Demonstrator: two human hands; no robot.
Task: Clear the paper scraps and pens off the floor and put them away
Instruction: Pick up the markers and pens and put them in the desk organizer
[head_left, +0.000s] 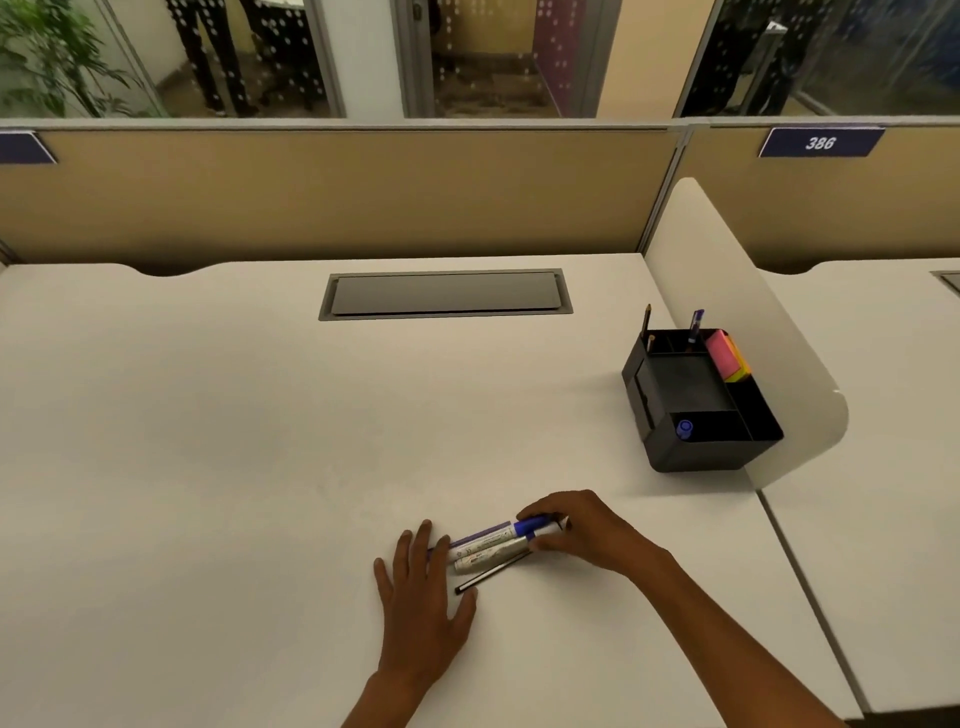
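White markers (493, 545) half hidden under right hand (576, 525), left hand (421, 597) flat beside

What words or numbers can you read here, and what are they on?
"386": white digits on the dark blue sign on the tan partition.
Another blue sign at the left edge: no text shows.
Markers under the hands on the desk: printing too small and blurred to read.
Sticky notes in the black organizer: blank.
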